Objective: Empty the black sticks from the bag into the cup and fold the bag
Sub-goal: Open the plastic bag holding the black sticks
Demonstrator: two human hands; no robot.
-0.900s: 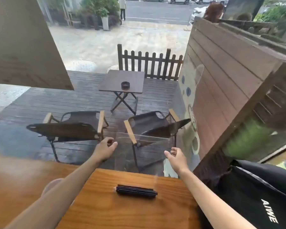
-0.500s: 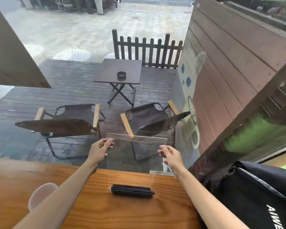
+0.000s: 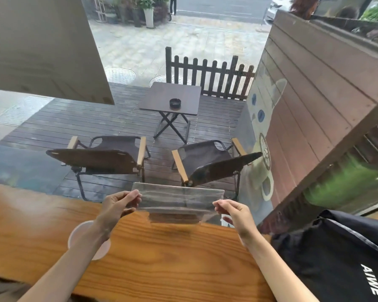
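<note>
Head view: the bag [image 3: 179,200], clear and see-through, is held up in the air above the far edge of the table [image 3: 172,253], stretched between both hands. Its long axis runs left to right across the view, nearly level, and it looks doubled over along that axis, with layered horizontal edges showing through the plastic. Whether anything is inside it cannot be told; a dark band near its lower edge is too blurred to read.

The left hand [image 3: 116,205] pinches the bag's left end, fingers curled over the edge with the thumb beneath. The right hand [image 3: 236,212] pinches the right end, thumb and forefinger closed on the plastic, the other fingers loosely curled below.

The cup [image 3: 85,238], pale and translucent, stands on the table under the left forearm, which hides much of it. It is near the bag but below it and apart from it.

A black sack [image 3: 336,253] with white lettering lies at the table's right end. Beyond the glass are 2 chairs [image 3: 109,153] and a small folding table [image 3: 172,99] with an ashtray [image 3: 175,103] on it.
</note>
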